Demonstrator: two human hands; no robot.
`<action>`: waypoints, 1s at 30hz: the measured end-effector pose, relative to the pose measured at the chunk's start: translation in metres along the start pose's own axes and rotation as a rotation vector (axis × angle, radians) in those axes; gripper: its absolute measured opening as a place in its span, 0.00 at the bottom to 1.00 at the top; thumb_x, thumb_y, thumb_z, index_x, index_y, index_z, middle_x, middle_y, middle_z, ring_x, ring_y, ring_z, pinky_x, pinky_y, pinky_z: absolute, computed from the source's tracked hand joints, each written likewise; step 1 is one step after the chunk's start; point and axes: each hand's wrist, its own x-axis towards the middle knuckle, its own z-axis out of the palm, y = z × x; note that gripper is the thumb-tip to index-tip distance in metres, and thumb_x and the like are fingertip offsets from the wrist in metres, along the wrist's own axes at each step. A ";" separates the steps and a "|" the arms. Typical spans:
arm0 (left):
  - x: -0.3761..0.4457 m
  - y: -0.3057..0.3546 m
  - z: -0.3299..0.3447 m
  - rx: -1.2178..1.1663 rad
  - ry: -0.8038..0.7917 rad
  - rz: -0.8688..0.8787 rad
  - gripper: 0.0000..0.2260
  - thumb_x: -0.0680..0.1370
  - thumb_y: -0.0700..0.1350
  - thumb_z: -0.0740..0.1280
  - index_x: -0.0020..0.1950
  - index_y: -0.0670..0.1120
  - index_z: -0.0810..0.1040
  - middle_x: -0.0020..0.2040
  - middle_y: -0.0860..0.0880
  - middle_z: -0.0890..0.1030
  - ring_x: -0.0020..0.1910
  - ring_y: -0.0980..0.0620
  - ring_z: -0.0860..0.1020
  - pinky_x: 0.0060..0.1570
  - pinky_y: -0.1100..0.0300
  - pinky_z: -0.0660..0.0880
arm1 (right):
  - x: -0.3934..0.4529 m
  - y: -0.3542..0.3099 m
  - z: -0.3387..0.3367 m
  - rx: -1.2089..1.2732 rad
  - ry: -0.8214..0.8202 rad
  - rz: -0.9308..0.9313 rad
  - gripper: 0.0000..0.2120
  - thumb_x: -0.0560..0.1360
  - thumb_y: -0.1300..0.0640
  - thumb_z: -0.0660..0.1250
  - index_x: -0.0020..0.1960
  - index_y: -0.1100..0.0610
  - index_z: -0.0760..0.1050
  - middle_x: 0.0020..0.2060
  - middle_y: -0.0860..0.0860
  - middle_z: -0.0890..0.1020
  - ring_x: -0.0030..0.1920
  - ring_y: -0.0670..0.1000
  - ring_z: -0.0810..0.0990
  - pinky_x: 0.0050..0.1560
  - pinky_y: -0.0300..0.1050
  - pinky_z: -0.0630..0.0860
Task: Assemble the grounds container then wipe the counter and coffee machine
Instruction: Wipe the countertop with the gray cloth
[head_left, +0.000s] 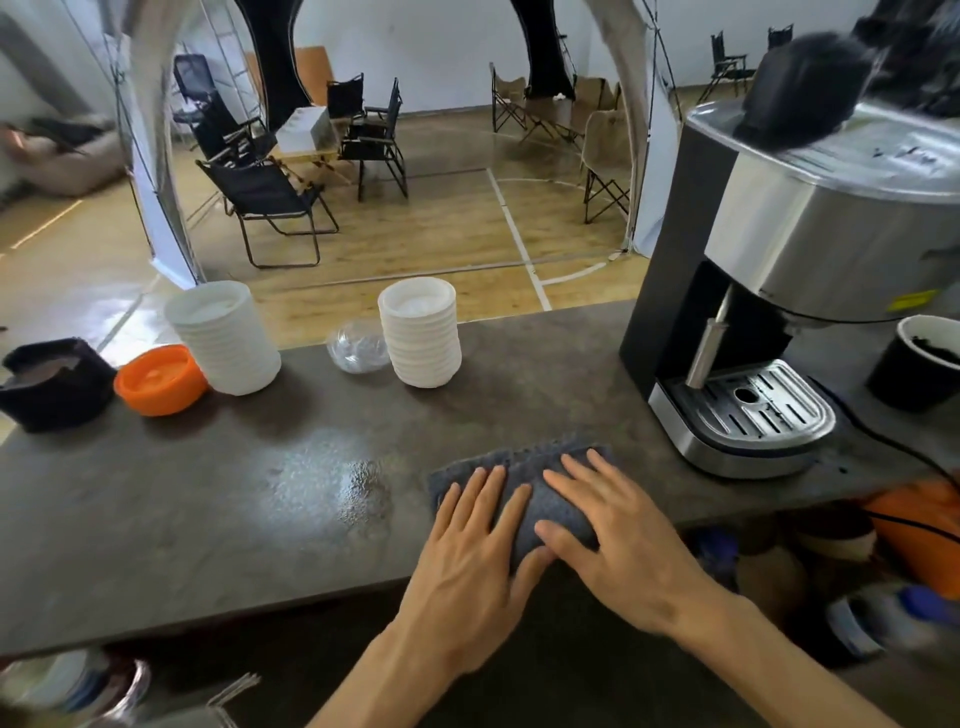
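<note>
My left hand (475, 540) and right hand (613, 525) both lie flat, fingers spread, pressing down on a grey cloth (519, 486); neither is clenched or gripping anything. The cloth sits on the counter (208, 499) close to its near edge, and my left thumb reaches that edge. Just right of the cloth stands the coffee machine (779, 291), its drip tray (753, 410) near the cloth's far right corner but apart from it.

To the left I see a wide bare stretch of counter with a wet, shiny patch (337, 483). Along the far edge stand two stacks of white lids (421, 332), a clear plastic lid (358, 345) between them, an orange lid (158, 379) and a dark tub (52, 382) at the far left.

A black cup (917, 364) holding dark grounds is cut off by the right border. The dark thing on top of the machine is blurred; I cannot tell what it is. Things under the counter at right are hard to make out.
</note>
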 end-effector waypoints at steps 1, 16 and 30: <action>-0.003 -0.003 -0.002 0.038 0.008 0.024 0.31 0.80 0.66 0.43 0.80 0.54 0.50 0.80 0.51 0.47 0.79 0.53 0.42 0.78 0.51 0.43 | -0.004 -0.004 0.003 -0.052 -0.004 0.001 0.40 0.72 0.25 0.42 0.78 0.44 0.55 0.79 0.44 0.55 0.78 0.44 0.45 0.78 0.48 0.46; 0.081 -0.041 -0.010 0.009 -0.104 0.009 0.35 0.75 0.65 0.49 0.80 0.57 0.48 0.81 0.50 0.49 0.79 0.49 0.43 0.77 0.48 0.39 | 0.078 0.002 -0.005 -0.156 -0.042 0.040 0.34 0.76 0.32 0.52 0.79 0.44 0.54 0.80 0.49 0.53 0.79 0.55 0.46 0.77 0.54 0.44; 0.011 -0.027 -0.001 -0.016 -0.007 0.132 0.32 0.80 0.63 0.56 0.80 0.54 0.51 0.80 0.53 0.51 0.79 0.54 0.44 0.77 0.53 0.41 | 0.012 -0.009 0.014 -0.102 0.047 -0.089 0.35 0.76 0.34 0.57 0.77 0.49 0.60 0.78 0.48 0.60 0.79 0.50 0.52 0.76 0.47 0.45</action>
